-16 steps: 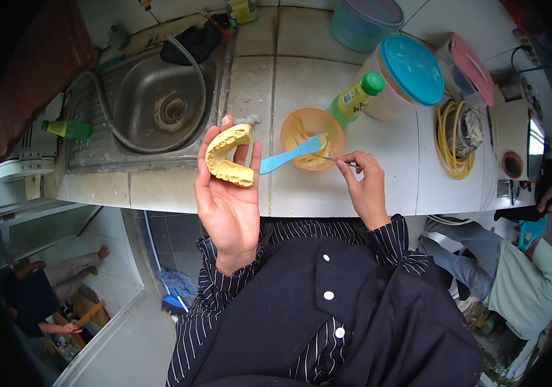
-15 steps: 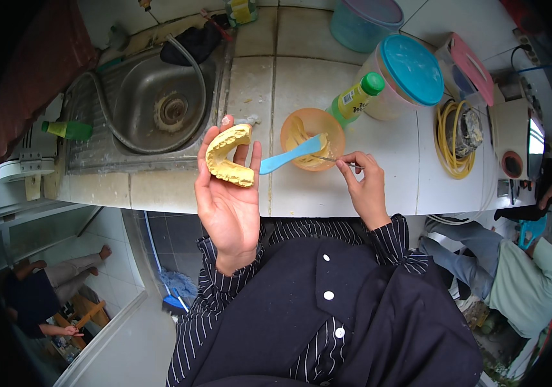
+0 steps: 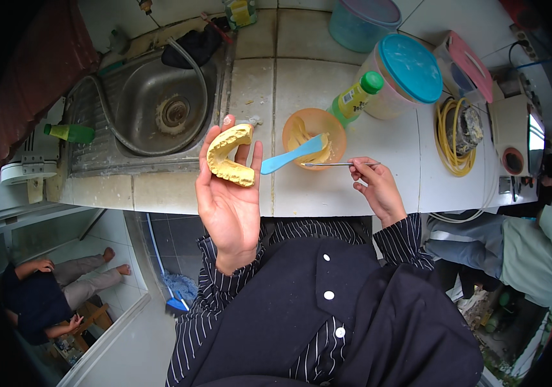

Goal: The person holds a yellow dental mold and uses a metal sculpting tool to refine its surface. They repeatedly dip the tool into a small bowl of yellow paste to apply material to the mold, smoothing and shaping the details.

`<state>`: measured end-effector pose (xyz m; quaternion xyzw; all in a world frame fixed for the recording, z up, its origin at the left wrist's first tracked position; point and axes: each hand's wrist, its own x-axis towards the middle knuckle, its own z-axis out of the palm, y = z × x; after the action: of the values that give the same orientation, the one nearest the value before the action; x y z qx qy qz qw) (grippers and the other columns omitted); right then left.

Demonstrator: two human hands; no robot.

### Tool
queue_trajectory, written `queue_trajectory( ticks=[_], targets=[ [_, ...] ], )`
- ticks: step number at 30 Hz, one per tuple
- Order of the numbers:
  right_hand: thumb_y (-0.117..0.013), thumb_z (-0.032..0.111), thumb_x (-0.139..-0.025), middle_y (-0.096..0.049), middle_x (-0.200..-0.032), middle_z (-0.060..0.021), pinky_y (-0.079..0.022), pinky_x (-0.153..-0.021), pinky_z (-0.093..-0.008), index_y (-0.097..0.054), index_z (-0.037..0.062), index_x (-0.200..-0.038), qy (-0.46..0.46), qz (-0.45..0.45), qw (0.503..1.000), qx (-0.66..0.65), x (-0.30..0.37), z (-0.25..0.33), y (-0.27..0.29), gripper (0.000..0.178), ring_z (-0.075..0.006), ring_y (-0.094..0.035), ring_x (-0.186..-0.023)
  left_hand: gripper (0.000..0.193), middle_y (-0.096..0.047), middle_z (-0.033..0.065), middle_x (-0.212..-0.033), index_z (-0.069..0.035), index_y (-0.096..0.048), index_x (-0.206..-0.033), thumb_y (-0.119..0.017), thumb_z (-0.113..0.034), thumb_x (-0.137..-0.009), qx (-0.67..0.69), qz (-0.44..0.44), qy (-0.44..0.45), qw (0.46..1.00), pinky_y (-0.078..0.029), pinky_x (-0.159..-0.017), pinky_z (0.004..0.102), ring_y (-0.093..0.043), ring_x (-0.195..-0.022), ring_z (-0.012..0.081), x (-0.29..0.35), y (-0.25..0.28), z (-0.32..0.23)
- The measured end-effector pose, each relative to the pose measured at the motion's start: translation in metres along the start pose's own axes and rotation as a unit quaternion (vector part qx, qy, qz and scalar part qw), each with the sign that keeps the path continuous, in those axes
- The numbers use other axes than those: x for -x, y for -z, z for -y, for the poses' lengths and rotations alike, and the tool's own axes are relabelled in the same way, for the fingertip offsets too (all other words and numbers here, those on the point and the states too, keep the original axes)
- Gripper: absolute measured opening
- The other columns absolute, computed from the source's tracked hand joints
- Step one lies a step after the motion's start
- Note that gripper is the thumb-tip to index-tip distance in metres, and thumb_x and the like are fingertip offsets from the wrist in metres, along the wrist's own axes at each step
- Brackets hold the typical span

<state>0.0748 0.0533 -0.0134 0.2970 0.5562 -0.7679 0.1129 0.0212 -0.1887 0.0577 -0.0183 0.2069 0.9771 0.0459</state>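
Note:
A yellow plaster dental cast [image 3: 231, 175], horseshoe-shaped with tooth forms along it, rests in my left hand [image 3: 229, 219]. The palm faces up and the fingers curl behind and beside the cast. My right hand [image 3: 384, 193] pinches a thin metal dental carver [image 3: 340, 164], its narrow end pointing left across the near rim of an orange mixing bowl [image 3: 341, 132]. I cannot tell whether the tip touches the bowl. Yellowish paste smears the bowl's inside. A light-blue plastic spatula [image 3: 289, 155] lies over the bowl's left rim, its handle end near my left fingers.
Behind the bowl stand a green-capped bottle [image 3: 356, 97] and a tub with a blue lid [image 3: 411, 68]. Coiled yellow hose [image 3: 446, 142] lies to the right. A steel sink [image 3: 140, 97] with a grey hose is at left. Other people are at both sides.
My right hand has drawn back to the right and slightly nearer. The carver now lies almost level, with more of its shaft showing. My left hand and the cast have hardly moved.

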Motion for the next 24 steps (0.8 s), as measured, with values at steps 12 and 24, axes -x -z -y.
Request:
queue_trajectory(
  ticks=[12, 24],
  targets=[
    [-0.061, 0.019, -0.087, -0.065, -0.075, -0.0040, -0.039, -0.064, -0.0282, -0.062, 0.0025, -0.085, 0.267, -0.145, 0.885, 0.353, 0.012, 0.013, -0.025, 0.017, -0.0128, -0.051, -0.068, 0.045, -0.025, 0.0116, -0.148, -0.003, -0.031, -0.138, -0.029, -0.020, -0.097, -0.019, 0.004, 0.017, 1.000, -0.020, -0.115, 0.0458, -0.025, -0.136, 0.0292, 0.005, -0.004, 0.007],
    [-0.061, 0.013, -0.085, -0.062, -0.074, -0.0052, -0.039, -0.070, -0.0335, -0.060, 0.0025, -0.082, 0.328, -0.174, 0.815, 0.445, -0.001, -0.010, -0.036, 0.011, -0.0197, -0.048, -0.064, 0.045, -0.024, 0.0111, -0.148, -0.003, -0.031, -0.138, -0.028, -0.019, -0.097, -0.001, -0.004, 0.008, 1.000, -0.020, -0.115, 0.0458, -0.024, -0.137, 0.0286, 0.004, 0.000, -0.003]
  ],
)
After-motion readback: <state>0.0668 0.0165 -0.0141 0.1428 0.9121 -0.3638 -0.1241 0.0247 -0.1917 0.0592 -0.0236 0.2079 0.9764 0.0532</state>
